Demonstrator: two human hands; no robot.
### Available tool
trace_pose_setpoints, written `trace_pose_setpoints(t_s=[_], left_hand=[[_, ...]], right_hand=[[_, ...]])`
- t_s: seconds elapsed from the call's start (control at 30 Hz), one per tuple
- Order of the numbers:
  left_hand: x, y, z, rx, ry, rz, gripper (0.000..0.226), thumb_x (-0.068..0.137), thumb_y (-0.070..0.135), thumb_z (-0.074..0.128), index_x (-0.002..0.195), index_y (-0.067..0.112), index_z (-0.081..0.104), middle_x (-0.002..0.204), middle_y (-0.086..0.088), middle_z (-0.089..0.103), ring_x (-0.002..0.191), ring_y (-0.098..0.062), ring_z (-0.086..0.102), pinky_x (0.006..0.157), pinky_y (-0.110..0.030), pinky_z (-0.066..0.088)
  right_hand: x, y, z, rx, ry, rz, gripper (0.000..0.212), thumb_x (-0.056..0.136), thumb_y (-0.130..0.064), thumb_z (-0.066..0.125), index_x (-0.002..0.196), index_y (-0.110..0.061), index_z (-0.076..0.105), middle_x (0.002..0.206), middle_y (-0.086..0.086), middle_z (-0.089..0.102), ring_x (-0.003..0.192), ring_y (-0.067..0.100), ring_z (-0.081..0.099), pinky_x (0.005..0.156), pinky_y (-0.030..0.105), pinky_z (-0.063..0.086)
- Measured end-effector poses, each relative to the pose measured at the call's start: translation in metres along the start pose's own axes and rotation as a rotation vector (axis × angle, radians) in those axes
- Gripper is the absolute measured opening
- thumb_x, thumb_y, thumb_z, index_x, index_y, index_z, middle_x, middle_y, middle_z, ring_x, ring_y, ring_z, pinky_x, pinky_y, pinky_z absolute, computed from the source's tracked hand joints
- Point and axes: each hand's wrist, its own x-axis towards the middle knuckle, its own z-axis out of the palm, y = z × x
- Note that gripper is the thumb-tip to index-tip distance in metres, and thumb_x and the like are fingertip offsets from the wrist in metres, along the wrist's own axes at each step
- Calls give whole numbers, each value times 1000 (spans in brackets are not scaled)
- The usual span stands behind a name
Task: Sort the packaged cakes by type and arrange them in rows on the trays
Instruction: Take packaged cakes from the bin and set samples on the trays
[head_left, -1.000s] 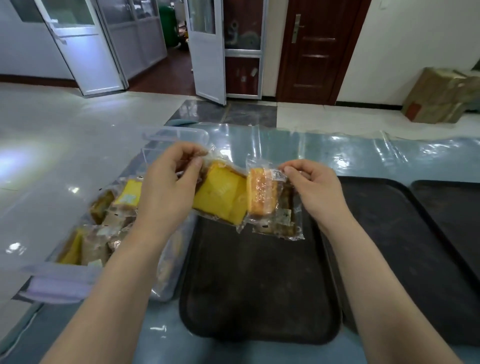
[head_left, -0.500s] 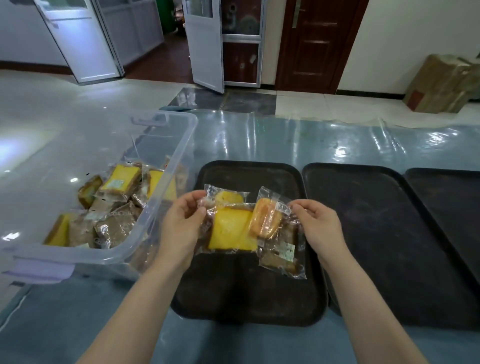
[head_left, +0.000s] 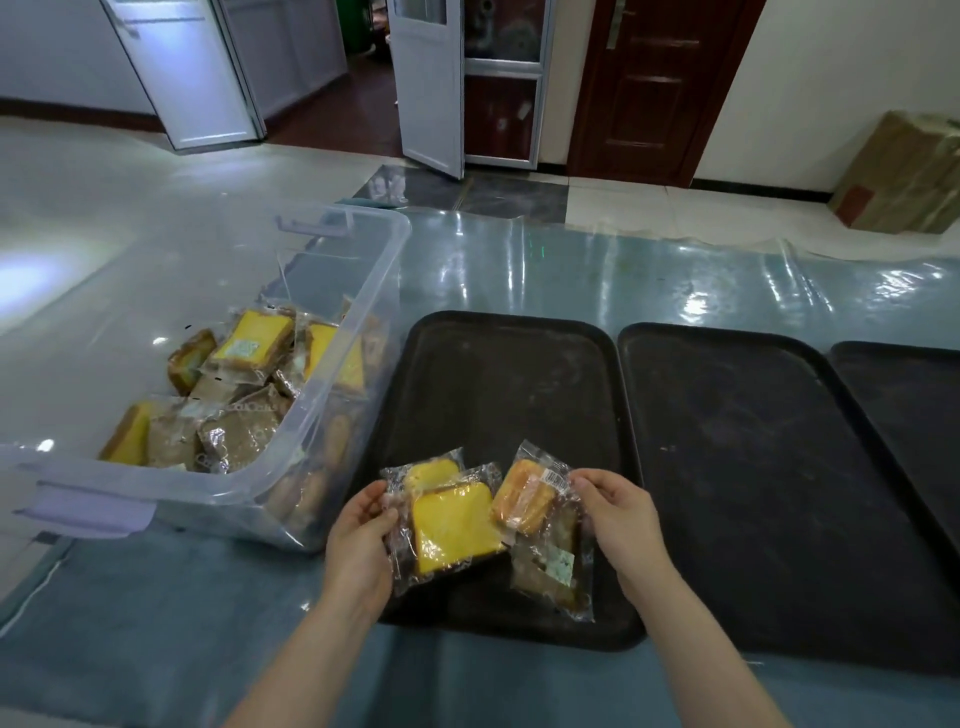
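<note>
My left hand (head_left: 361, 540) pinches the wrapper edge of a yellow sliced cake packet (head_left: 451, 525), with a second yellow packet (head_left: 428, 473) tucked behind it. My right hand (head_left: 621, 514) grips an orange cake packet (head_left: 522, 496) stacked on a brownish packet (head_left: 550, 566). Both bundles hang low over the near end of the left black tray (head_left: 509, 374). A clear plastic bin (head_left: 332, 415) at the left holds several more wrapped cakes (head_left: 249, 345), yellow and brown.
Two more black trays (head_left: 737, 441) (head_left: 904, 384) lie to the right on the blue plastic-covered table (head_left: 571, 270). A cardboard box (head_left: 904, 171) stands on the floor at the far right, and doors stand open at the back.
Both hands have come down and toward me with their packets, from above the bin's rim to just over the near end of the left tray. The grips look unchanged.
</note>
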Motion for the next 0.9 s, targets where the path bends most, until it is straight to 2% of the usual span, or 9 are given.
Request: trace_pose_setpoints(t_s=[0.17, 0.23, 0.33, 0.47, 0.6, 0.73, 0.9], left_hand=[[11, -16, -18, 42, 156, 108, 35, 91, -19, 45, 103, 13, 56, 89, -6, 55, 77, -17, 55, 73, -30, 48], [15, -22, -25, 80, 201, 169, 35, 92, -16, 47, 99, 17, 53, 88, -4, 53, 79, -18, 53, 73, -30, 45], [14, -27, -30, 154, 308, 244, 31, 90, -14, 49, 101, 15, 50, 86, -1, 52, 76, -17, 50, 70, -30, 42], [12, -32, -32, 189, 439, 322, 32, 87, -16, 46, 105, 11, 43, 84, -1, 48, 72, -14, 46, 68, -28, 39], [12, -39, -40, 231, 435, 297, 32, 88, -13, 51, 106, 12, 40, 85, 0, 46, 71, -13, 45, 64, -25, 38], [7, -46, -50, 296, 400, 278, 30, 89, -10, 56, 105, 11, 41, 84, 0, 45, 72, -13, 43, 67, -24, 37], [-1, -54, -60, 358, 381, 245, 29, 88, -9, 59, 102, 11, 43, 83, -2, 48, 73, -18, 45, 76, -32, 38]], right_hand=[[-7, 17, 6, 147, -11, 122, 14, 97, -18, 61, 101, -19, 75, 93, 1, 77, 95, 22, 71, 90, 44, 58], [-10, 25, 9, 227, -17, 189, 14, 97, -18, 61, 104, -16, 74, 93, 4, 77, 95, 25, 72, 90, 45, 58], [-12, 34, 9, 293, -5, 229, 15, 97, -15, 61, 105, -12, 73, 93, 7, 77, 87, 21, 72, 80, 37, 59], [-10, 39, 11, 354, 1, 270, 14, 97, -14, 62, 107, -11, 72, 95, 8, 77, 94, 26, 72, 80, 38, 57], [-7, 42, 13, 372, 10, 288, 15, 97, -14, 62, 108, -10, 71, 95, 9, 77, 94, 26, 72, 78, 37, 57], [-6, 44, 16, 397, -2, 298, 16, 97, -14, 62, 110, -10, 71, 97, 10, 77, 94, 27, 72, 76, 36, 56], [-6, 43, 21, 399, -18, 288, 15, 97, -14, 61, 109, -11, 71, 96, 9, 77, 96, 27, 72, 78, 37, 56]])
